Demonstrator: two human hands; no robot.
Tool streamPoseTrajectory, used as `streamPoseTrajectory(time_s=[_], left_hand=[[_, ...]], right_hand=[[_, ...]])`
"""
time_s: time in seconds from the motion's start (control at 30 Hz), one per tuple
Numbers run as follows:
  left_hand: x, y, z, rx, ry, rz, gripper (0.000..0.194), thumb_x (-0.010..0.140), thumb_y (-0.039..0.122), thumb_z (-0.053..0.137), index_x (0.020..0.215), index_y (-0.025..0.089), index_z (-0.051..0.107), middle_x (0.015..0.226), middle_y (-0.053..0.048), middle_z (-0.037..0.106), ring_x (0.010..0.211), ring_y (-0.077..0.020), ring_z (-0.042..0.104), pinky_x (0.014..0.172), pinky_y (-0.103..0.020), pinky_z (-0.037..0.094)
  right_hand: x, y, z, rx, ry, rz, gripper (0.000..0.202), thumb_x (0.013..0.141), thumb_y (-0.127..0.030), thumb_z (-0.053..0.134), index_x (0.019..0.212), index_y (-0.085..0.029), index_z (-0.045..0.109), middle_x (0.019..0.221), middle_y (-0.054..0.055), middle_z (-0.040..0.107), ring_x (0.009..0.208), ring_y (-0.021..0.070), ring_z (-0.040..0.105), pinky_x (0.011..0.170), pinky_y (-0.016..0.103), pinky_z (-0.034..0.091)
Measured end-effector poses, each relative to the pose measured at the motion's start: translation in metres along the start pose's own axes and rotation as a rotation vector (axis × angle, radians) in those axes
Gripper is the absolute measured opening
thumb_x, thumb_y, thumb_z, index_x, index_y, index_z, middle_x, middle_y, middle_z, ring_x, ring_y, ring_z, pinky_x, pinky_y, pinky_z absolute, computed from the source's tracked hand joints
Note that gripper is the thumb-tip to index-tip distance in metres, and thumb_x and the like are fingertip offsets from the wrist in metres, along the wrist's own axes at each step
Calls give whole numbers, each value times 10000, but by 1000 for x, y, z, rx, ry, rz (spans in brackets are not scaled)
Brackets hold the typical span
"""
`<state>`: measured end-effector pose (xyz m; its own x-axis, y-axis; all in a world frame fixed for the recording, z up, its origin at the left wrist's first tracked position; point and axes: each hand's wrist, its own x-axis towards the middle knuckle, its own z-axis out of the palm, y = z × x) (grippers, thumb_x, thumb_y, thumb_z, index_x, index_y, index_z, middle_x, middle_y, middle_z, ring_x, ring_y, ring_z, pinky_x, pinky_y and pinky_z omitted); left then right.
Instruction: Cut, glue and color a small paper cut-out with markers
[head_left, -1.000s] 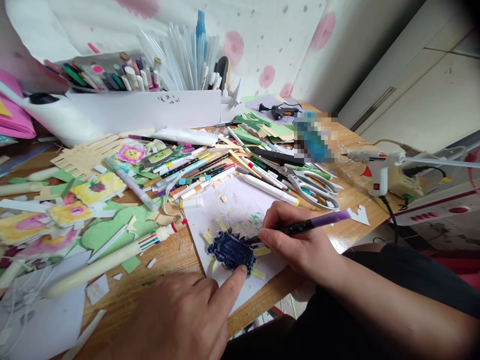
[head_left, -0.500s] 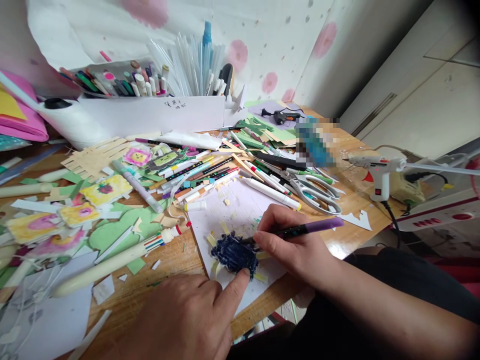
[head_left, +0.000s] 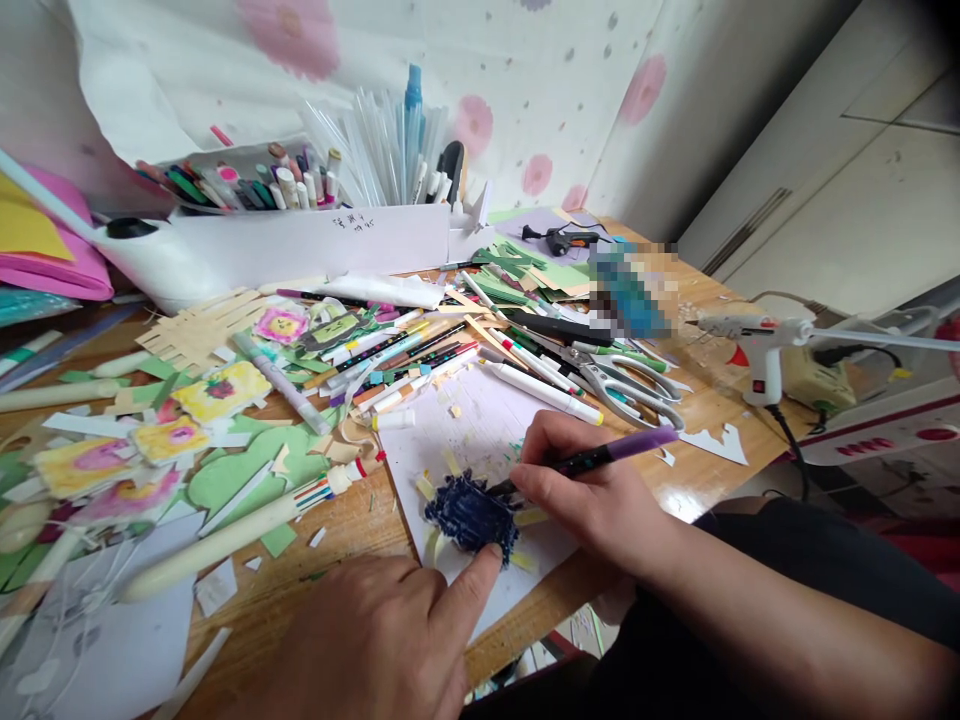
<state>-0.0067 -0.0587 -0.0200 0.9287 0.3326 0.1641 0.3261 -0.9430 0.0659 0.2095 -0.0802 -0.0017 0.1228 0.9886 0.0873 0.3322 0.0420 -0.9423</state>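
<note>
A dark blue ragged-edged piece (head_left: 469, 512) lies on a white sheet of paper (head_left: 420, 450) near the table's front edge, with pale yellow strips around it. My right hand (head_left: 574, 480) is closed around a purple and black pen (head_left: 615, 450), its tip at the piece's upper right edge. From the lower left, my left hand (head_left: 397, 620) presses a fingertip on the piece's lower edge. One of its fingers is stretched out, the others are bent, and it holds nothing.
Scissors (head_left: 626, 385) and several markers lie behind the sheet. A white glue gun (head_left: 757, 350) stands at the right. Paper scraps, painted cards (head_left: 221, 390) and a thick multicolour pen (head_left: 247, 530) cover the left. Behind is a white pen box (head_left: 300, 240).
The camera view has shifted slightly, so objects on the left sit a little further right. Both hands keep nearly the same place; the pen's rear end is slightly higher.
</note>
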Motion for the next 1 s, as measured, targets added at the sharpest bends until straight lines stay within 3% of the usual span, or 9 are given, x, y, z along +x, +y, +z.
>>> streamPoseTrajectory(time_s=[0.7,1.0], left_hand=[[5,-2,3,-1,103,67,487,744,69,422,1203,155,561,591,20,632,480,-188,611,443,-304,447],[2,-5,7,-12,86,82,472,759,68,409,1194,150,570,583,15,630,470,-190,608,447,-304,448]], right_hand=[[-8,5,-10,82,30,80,169,714,-202,576,583,-206,469,567,-41,442,555,129,424,518,273,344],[-9,4,-11,118,29,106,175,713,-218,575,578,-206,465,553,-46,428,550,129,433,513,274,336]])
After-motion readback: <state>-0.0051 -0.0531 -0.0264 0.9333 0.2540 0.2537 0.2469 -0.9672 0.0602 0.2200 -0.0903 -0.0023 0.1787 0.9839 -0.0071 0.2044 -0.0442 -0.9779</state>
